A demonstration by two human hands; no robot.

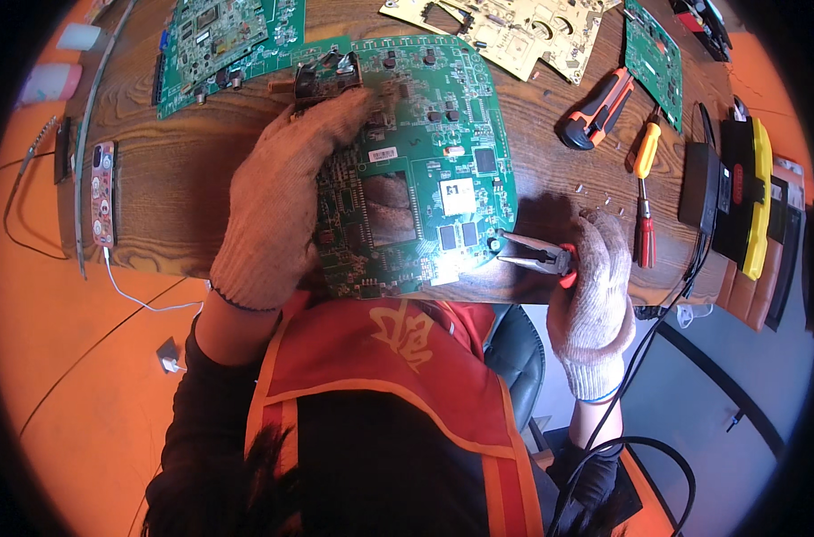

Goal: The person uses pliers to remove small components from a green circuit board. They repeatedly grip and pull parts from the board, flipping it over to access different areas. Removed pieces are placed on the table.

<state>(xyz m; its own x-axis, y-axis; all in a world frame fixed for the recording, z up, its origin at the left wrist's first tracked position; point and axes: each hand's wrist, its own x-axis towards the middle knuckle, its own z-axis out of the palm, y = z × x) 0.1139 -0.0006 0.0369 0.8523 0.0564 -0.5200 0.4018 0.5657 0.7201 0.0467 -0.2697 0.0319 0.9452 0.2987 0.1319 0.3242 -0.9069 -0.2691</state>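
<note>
A large green circuit board [474, 89] is tilted up at the table's near edge, a rectangular cutout through its middle. My left hand [277, 192], in a knitted work glove, grips its left side, with the thumb side near a dark boxy metal part [326, 76] at the top. In my right hand [599, 286], also gloved, are pliers [550, 261] with red handles. Their jaws are spread and reach the board's lower right edge, beside a small round component [494, 243]. Whether they touch that component I cannot tell. The glove hides most of the handles.
More green boards [286, 36] lie at the far left, a cream board [514, 36] at the back. To the right are an orange-black utility knife [596, 109], a yellow screwdriver [646, 152], a red screwdriver [646, 237] and a black power adapter [702, 183] with cables. A phone [102, 192] sits left.
</note>
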